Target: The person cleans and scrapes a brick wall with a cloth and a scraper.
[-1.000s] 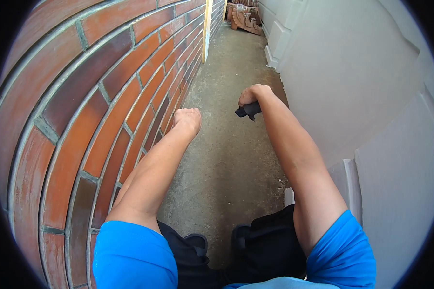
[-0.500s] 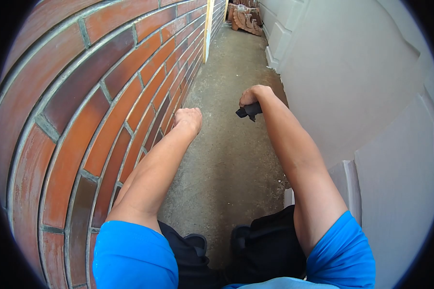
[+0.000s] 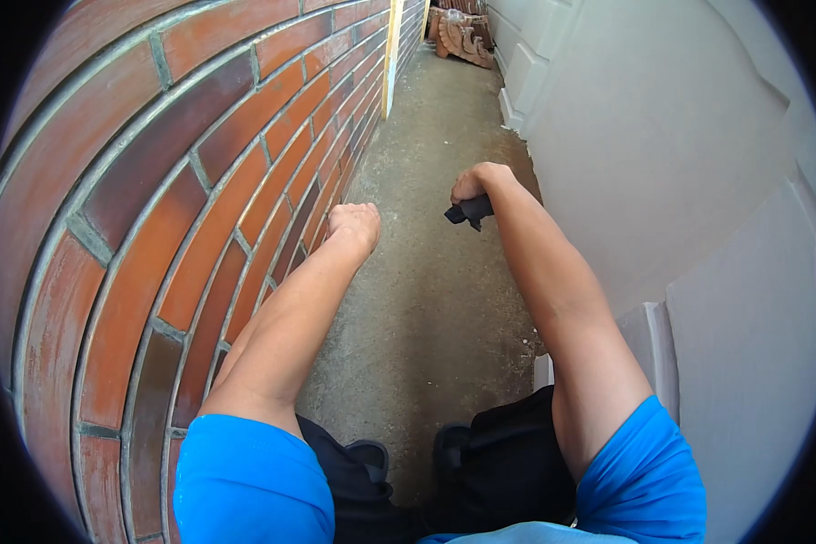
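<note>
1. You are holding both arms out in front of you above the concrete floor (image 3: 417,299), with your two hands well apart.
2. Your left hand (image 3: 355,225) is closing into a fist, its back and knuckles facing up; the fingertips are curling out of sight, so you cannot tell whether anything is inside it. It is showing near the floor's left edge, close to the brick wall (image 3: 181,199).
3. Your right hand (image 3: 470,184) is bending down at the wrist, its fingers curling closed around a black object (image 3: 467,212).
4. The black object is sticking out below that hand, nearer the floor's right edge than its left; its folds and small projecting ends are showing, but the grip is hiding the rest.
5. Along the floor's right edge, large pale panels (image 3: 662,163) are standing beside your right arm.
6. At the left edge, farther off, a pale yellow post (image 3: 393,54) is rising against the brick wall.
7. At the far edge, a carved reddish-brown piece (image 3: 462,38) is resting on the floor.
8. At the near edge, you are wearing black trousers (image 3: 508,453) and dark footwear (image 3: 372,458); blue sleeves (image 3: 254,480) are covering your upper arms.
</note>
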